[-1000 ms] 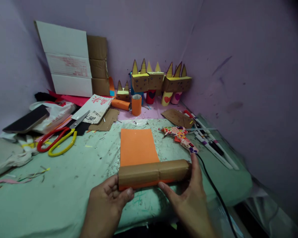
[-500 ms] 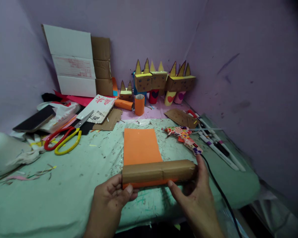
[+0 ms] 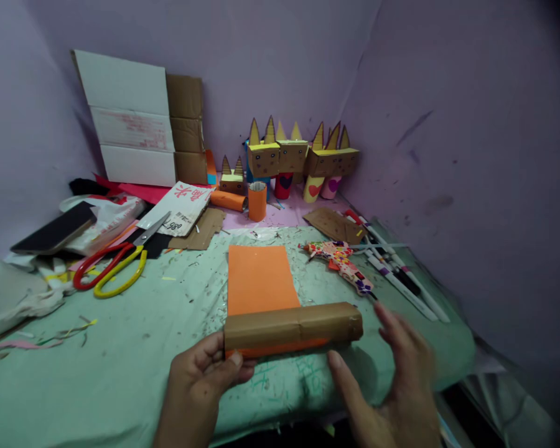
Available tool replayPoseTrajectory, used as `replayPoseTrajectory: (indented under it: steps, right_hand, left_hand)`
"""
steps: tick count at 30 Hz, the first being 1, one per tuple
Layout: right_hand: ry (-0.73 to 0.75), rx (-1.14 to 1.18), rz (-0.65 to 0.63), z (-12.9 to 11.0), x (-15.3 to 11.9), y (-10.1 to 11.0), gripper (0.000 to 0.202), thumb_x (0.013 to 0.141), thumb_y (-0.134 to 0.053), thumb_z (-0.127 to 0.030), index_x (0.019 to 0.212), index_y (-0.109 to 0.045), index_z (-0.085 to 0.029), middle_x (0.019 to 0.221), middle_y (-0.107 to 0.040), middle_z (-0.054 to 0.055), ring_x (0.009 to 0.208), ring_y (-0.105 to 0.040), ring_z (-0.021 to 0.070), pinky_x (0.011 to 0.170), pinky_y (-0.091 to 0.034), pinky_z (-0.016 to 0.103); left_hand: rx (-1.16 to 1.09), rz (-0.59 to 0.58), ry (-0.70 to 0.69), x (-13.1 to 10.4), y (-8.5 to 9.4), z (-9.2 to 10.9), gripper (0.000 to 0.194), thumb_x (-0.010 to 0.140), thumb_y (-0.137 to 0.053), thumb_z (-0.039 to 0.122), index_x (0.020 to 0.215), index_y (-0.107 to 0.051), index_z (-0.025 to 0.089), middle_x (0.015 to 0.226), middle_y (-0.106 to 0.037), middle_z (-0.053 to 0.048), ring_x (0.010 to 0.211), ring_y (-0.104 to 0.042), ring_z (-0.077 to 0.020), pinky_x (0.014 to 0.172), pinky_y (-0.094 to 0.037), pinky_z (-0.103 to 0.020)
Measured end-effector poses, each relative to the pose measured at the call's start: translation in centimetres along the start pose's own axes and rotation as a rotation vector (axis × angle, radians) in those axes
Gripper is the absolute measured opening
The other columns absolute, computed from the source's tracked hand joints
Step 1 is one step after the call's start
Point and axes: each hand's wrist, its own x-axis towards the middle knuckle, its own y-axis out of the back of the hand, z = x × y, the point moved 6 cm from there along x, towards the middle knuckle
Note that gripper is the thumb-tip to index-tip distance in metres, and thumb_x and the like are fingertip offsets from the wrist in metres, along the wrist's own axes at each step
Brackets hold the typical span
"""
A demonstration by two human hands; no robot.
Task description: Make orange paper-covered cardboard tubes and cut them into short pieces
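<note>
A brown cardboard tube lies crosswise near the table's front edge. Under it runs an orange sheet of paper, with its near edge folded up against the tube's front. My left hand grips the tube's left end and the paper edge, thumb in front and fingers beneath. My right hand is apart from the tube's right end, thumb and fingers spread, holding nothing. Just beyond the right hand rests a flower-patterned glue gun, its nozzle pointing left.
Red-and-yellow scissors lie left on cardboard pieces and scraps. Several markers lie at the right by a cardboard piece. At the back stand box-headed cardboard figures, an orange tube and a folded carton.
My right hand has let go of the tube's right end and moved right, its fingers opening. The left hand keeps its hold. The view has shifted slightly.
</note>
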Motion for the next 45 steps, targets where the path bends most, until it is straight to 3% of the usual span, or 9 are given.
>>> replayPoseTrajectory:
  steps: [5,10,16,20,23,29,35,41,45]
  right_hand:
    - [0.565,0.038,-0.282,-4.9,0.3,-2.5,0.037,0.085,-0.053,-0.017,0.122,-0.05,-0.016,0.113,-0.061,0.012,0.107,-0.054,0.026,0.092,-0.043,0.045]
    - [0.609,-0.09,-0.515,-5.8,1.2,-6.1,0.044,0.083,-0.061,-0.034,0.121,-0.052,-0.014,0.115,-0.066,0.011,0.1,-0.061,0.0283,0.086,-0.045,0.046]
    - [0.651,-0.087,-0.518,-5.7,1.7,-6.5,0.036,0.081,-0.065,-0.034,0.112,-0.058,-0.016,0.105,-0.07,0.009,0.088,-0.064,0.025,0.078,-0.047,0.041]
    - [0.651,-0.053,-0.544,-5.8,1.9,-6.4,0.036,0.079,-0.067,-0.033,0.11,-0.059,-0.017,0.103,-0.071,0.008,0.086,-0.065,0.0255,0.079,-0.046,0.041]
    - [0.661,-0.047,-0.557,-5.7,2.0,-6.5,0.035,0.08,-0.066,-0.034,0.11,-0.059,-0.017,0.103,-0.071,0.009,0.086,-0.065,0.0258,0.078,-0.047,0.041]
    - [0.656,-0.024,-0.586,-5.7,2.1,-6.6,0.037,0.077,-0.069,-0.03,0.11,-0.06,-0.015,0.102,-0.07,0.009,0.085,-0.065,0.0264,0.074,-0.049,0.042]
    - [0.569,-0.024,-0.803,-5.5,3.6,-7.7,0.041,0.074,-0.071,-0.033,0.111,-0.061,-0.016,0.099,-0.07,0.009,0.085,-0.065,0.0256,0.07,-0.051,0.038]
    - [0.513,-0.006,-0.918,-5.3,5.0,-8.3,0.038,0.076,-0.07,-0.036,0.109,-0.062,-0.02,0.096,-0.071,0.005,0.083,-0.065,0.0223,0.069,-0.049,0.032]
    - [0.53,-0.01,-0.921,-5.4,5.0,-8.2,0.035,0.077,-0.069,-0.037,0.108,-0.062,-0.021,0.093,-0.071,0.004,0.081,-0.065,0.0209,0.066,-0.047,0.03]
  left_hand:
    - [0.011,-0.038,-0.028,-0.1,-0.3,0.2,0.027,0.063,-0.072,0.029,0.086,-0.072,0.015,0.075,-0.072,-0.005,0.071,-0.067,-0.0204,0.068,-0.055,-0.029]
    - [-0.004,-0.064,-0.036,-0.2,-0.7,0.3,0.03,0.066,-0.07,0.032,0.09,-0.071,0.014,0.08,-0.073,-0.007,0.071,-0.067,-0.0213,0.069,-0.055,-0.033]
    - [0.082,0.077,0.022,-1.4,0.7,1.3,0.047,0.059,-0.073,0.04,0.097,-0.068,0.012,0.076,-0.072,-0.01,0.067,-0.066,-0.0227,0.055,-0.053,-0.028]
    - [0.273,0.279,-0.121,-2.7,3.0,4.2,0.047,0.062,-0.069,0.046,0.097,-0.068,0.016,0.057,-0.068,-0.004,0.056,-0.063,-0.0209,0.053,-0.052,-0.028]
    - [0.416,0.328,-0.286,-2.1,3.0,7.2,0.034,0.063,-0.066,0.043,0.087,-0.07,0.019,0.07,-0.072,-0.004,0.07,-0.066,-0.0226,0.062,-0.052,-0.027]
    - [0.71,0.145,-0.465,2.1,-0.4,10.9,0.023,0.067,-0.057,0.03,0.082,-0.069,0.017,0.083,-0.073,-0.006,0.078,-0.065,-0.0222,0.075,-0.05,-0.034]
    - [0.775,-0.162,-0.501,3.2,-2.9,10.2,0.017,0.076,-0.055,0.028,0.081,-0.068,0.017,0.077,-0.07,-0.003,0.071,-0.062,-0.017,0.066,-0.048,-0.028]
    - [0.684,-0.019,-0.533,5.6,-0.9,9.6,0.025,0.082,-0.048,0.031,0.085,-0.066,0.014,0.078,-0.068,-0.005,0.07,-0.061,-0.0168,0.064,-0.048,-0.028]
    - [1.128,0.112,-0.745,7.3,-1.6,11.2,0.029,0.084,-0.043,0.021,0.104,-0.062,0.01,0.102,-0.067,-0.012,0.09,-0.061,-0.0198,0.08,-0.047,-0.032]
